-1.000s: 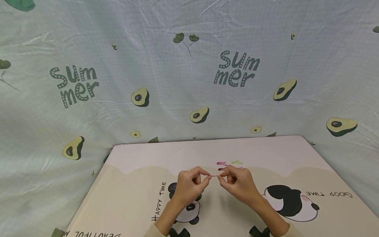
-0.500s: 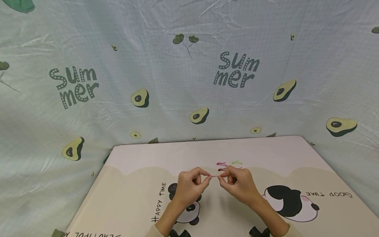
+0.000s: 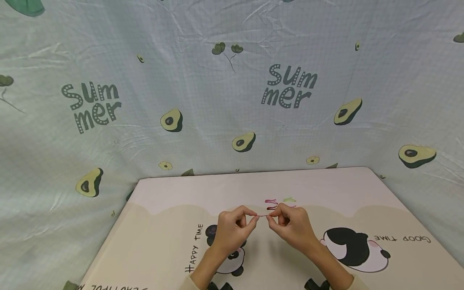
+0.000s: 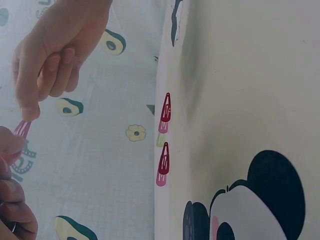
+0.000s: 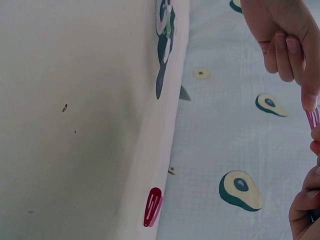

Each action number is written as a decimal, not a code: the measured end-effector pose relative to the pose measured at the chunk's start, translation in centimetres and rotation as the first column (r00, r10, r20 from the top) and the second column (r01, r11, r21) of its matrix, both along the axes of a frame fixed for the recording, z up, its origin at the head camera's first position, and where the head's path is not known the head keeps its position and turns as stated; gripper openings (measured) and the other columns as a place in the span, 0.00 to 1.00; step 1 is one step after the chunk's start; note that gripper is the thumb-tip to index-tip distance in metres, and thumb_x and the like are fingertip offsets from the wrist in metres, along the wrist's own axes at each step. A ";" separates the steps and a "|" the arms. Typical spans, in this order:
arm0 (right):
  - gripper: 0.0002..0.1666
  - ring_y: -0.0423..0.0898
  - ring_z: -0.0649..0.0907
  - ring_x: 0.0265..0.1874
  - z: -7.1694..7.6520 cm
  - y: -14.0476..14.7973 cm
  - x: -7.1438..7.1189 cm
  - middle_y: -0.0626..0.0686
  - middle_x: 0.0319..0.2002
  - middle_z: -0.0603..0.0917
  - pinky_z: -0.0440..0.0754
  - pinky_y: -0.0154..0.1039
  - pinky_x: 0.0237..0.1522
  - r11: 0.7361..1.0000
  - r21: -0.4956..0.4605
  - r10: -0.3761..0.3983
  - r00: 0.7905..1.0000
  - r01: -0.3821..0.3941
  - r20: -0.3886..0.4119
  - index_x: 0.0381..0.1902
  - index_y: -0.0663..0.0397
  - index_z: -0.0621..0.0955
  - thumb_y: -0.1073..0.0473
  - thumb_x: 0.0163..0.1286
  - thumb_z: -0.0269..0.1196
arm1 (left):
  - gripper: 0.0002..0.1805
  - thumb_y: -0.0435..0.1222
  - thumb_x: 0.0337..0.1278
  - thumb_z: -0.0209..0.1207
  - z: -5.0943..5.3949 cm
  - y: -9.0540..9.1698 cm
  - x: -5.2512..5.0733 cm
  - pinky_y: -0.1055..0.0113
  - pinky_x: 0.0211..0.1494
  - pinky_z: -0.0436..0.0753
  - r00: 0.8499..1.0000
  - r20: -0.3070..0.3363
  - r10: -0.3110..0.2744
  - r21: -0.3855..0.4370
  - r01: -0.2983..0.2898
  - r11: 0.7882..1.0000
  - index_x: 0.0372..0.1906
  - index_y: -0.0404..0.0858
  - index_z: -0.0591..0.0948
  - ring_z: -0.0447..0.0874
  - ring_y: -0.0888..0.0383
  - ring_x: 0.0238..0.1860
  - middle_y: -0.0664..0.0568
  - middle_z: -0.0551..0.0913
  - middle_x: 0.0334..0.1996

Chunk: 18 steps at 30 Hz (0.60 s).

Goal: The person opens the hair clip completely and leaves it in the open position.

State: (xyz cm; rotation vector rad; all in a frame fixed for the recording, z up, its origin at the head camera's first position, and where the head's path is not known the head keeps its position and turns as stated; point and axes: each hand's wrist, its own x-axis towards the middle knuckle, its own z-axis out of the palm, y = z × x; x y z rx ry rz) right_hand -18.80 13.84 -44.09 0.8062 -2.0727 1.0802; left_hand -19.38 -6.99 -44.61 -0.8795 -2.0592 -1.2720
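Above the table, a pink snap hair clip stretches between both hands. My left hand pinches one end with thumb and index finger, and my right hand pinches the other. In the left wrist view the clip shows slots between the fingertips; the right wrist view catches a slotted part of the clip too. Beyond the hands lie several more clips: pink, green and dark red. The right hand partly covers some of them in the head view.
The table has a cream and pale pink cover printed with a panda and a dog. Behind its far edge hangs a pale curtain with avocado prints. Dark shapes show near both forearms at the bottom.
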 end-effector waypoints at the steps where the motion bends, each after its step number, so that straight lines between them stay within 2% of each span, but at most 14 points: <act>1: 0.19 0.23 0.63 0.17 0.0 0.0 0.0 0.39 0.12 0.70 0.59 0.18 0.19 1.000 -0.001 0.000 1.000 0.000 -0.002 0.26 0.47 0.82 0.75 0.47 0.75 | 0.02 0.33 0.59 0.70 0.0 0.0 0.0 0.85 0.21 0.56 1.000 -0.003 0.002 0.000 -0.002 1.000 0.34 0.41 0.87 0.55 0.81 0.17 0.58 0.66 0.08; 11: 0.19 0.23 0.63 0.16 0.0 -0.1 0.1 0.38 0.12 0.70 0.59 0.17 0.20 1.000 -0.008 -0.011 1.000 0.011 -0.004 0.25 0.47 0.81 0.75 0.46 0.75 | 0.05 0.30 0.55 0.72 0.0 0.1 0.1 0.85 0.21 0.55 1.000 -0.014 0.024 -0.015 -0.024 1.000 0.34 0.42 0.87 0.54 0.81 0.17 0.58 0.66 0.08; 18: 0.20 0.23 0.62 0.16 0.0 -0.1 0.2 0.38 0.12 0.70 0.59 0.17 0.20 1.000 -0.006 -0.022 1.000 0.022 -0.001 0.24 0.47 0.80 0.75 0.46 0.75 | 0.04 0.31 0.56 0.72 -0.1 0.1 0.2 0.85 0.21 0.55 1.000 -0.015 0.027 -0.013 -0.028 1.000 0.34 0.42 0.87 0.54 0.81 0.17 0.59 0.66 0.08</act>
